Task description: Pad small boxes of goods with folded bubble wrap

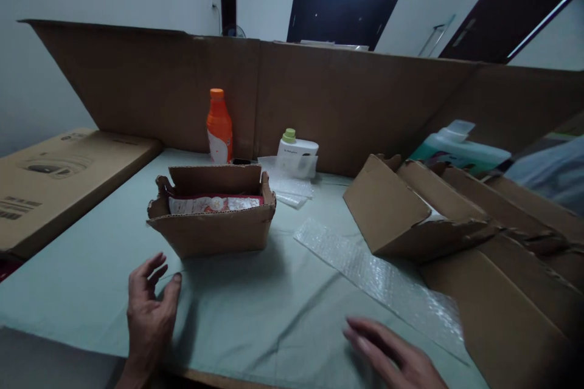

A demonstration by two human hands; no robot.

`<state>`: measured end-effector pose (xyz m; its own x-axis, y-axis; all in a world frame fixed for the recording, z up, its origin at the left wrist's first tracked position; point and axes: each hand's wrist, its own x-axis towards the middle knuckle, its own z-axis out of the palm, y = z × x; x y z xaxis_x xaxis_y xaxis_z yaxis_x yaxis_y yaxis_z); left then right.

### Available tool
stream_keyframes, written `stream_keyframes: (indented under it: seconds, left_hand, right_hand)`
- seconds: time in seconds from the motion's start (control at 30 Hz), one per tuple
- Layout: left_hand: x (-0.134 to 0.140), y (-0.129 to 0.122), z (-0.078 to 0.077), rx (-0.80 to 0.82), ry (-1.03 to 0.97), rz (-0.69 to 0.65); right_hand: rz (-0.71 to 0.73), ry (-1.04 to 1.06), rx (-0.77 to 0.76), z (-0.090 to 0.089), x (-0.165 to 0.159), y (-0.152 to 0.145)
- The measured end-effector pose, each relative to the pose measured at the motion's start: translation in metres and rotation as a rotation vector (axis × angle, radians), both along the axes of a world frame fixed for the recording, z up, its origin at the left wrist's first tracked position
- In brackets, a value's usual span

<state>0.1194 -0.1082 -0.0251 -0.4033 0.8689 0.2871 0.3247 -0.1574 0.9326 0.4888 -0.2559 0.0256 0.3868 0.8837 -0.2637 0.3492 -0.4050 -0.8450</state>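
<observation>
My left hand (150,310) hovers over the near left of the cloth-covered table, fingers apart and curved, holding nothing. Just beyond it stands an open cardboard box (219,234), its flaps up, with a red and white printed package (216,203) inside. At the lower right is my right hand (392,352), its fingers stretched out and apart from the thumb, with nothing in it. A strip of bubble wrap (378,279) lies flat on the table a little beyond my right hand, apart from it.
An orange bottle (219,127) and a white bottle with a green cap (296,147) stand at the back, near more bubble wrap (292,185). Open cardboard boxes (396,213) crowd the right, with a teal bottle (460,149) behind. A large flat carton (68,176) lies left. A cardboard wall (365,103) closes the back.
</observation>
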Motion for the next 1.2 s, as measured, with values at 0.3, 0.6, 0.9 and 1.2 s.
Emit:
stream_keyframes:
  seconds: [0.3, 0.6, 0.9, 1.2]
  left_hand:
    - [-0.007, 0.044, 0.011, -0.218, -0.045, -0.363]
    - [0.045, 0.078, 0.02, -0.15, -0.108, -0.594]
    - [0.099, 0.124, 0.011, -0.287, -0.143, -0.607]
    - [0.065, -0.021, -0.001, -0.46, -0.152, -0.912]
  right_hand:
    - [0.441, -0.011, 0.388, -0.006, -0.09, 0.195]
    - [0.166, -0.155, 0.432, -0.026, -0.053, 0.178]
    - [0.22, -0.445, 0.442, -0.016, 0.008, 0.183]
    - [0.391, -0.809, 0.275, -0.03, 0.009, 0.101]
